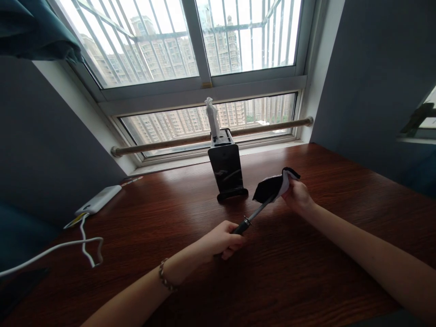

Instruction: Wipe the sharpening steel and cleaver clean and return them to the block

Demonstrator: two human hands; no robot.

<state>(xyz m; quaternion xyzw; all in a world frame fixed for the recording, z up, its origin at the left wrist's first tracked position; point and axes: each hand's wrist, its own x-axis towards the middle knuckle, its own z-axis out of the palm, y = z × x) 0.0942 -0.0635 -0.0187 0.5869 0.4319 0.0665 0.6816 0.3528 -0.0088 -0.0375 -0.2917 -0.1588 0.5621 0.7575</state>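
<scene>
My left hand (223, 240) is closed round the black handle of a sharpening steel (259, 212), which has a small ring guard. Its grey rod slants up to the right, and the far end is hidden by a black and white cloth (269, 188). My right hand (297, 196) pinches this cloth at its right side, around or against the rod; how tightly it wraps, I cannot tell. Just beyond, a black knife block (226, 170) with slots in its top stands upright on the table. Something white and crumpled (213, 119) sticks up from the block.
The brown wooden table (163, 200) reaches a barred window (136, 41) with a horizontal pipe (272, 127) across it. At the left lie a white power strip (100, 200) and its looping white cable (51, 250). A blue curtain (34, 32) hangs at upper left.
</scene>
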